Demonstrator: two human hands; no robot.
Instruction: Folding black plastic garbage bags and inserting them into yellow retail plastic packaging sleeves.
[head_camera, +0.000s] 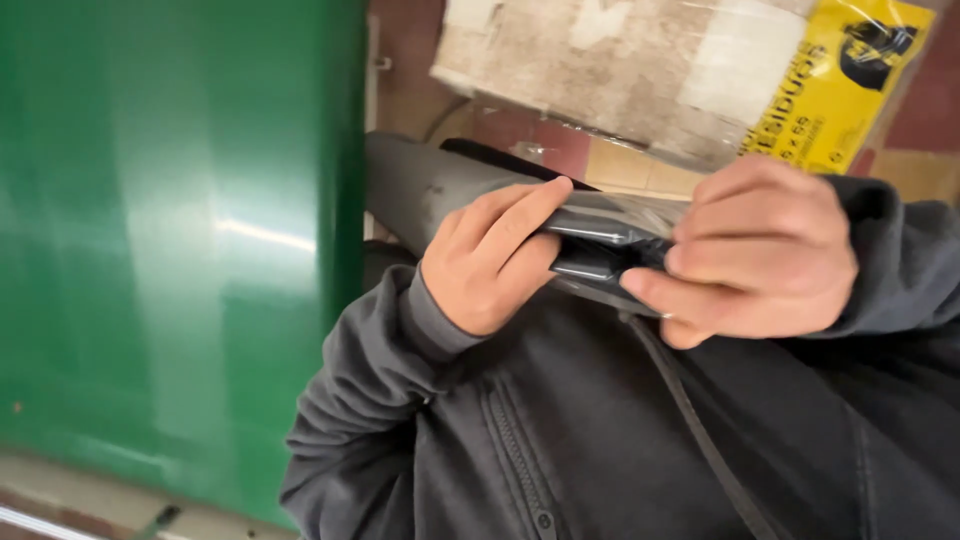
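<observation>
1. The left hand (490, 262) pinches a folded, shiny black plastic bag (600, 250), fingers pressed on top.
2. The right hand (760, 250) pinches its other end, against the dark grey zipped sweatshirt (600, 430).
3. Judging by this, they're working the layers apart; fingertips must find an edge.

Yellow-labelled plastic package (835, 85) on worn cardboard box (600, 70), top right
</observation>
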